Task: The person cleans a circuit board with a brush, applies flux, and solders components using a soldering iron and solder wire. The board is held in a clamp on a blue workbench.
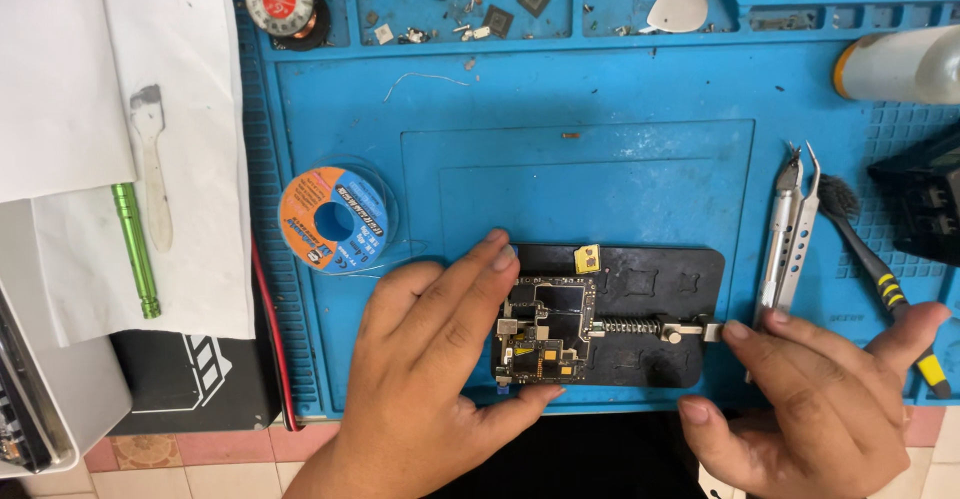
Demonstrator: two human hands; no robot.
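Note:
A small circuit board sits clamped in a black holder with a spring-loaded slide, near the front of a blue work mat. My left hand rests on the mat, its index finger along the holder's top left corner and its thumb under the board's lower edge. My right hand is at the holder's right end, a fingertip touching the metal tab of the slide.
Metal tweezers and a black brush with a yellow-striped handle lie right of the holder. A solder wire spool lies to the left. White paper holds a green pen and a pale brush. Chips fill rear trays.

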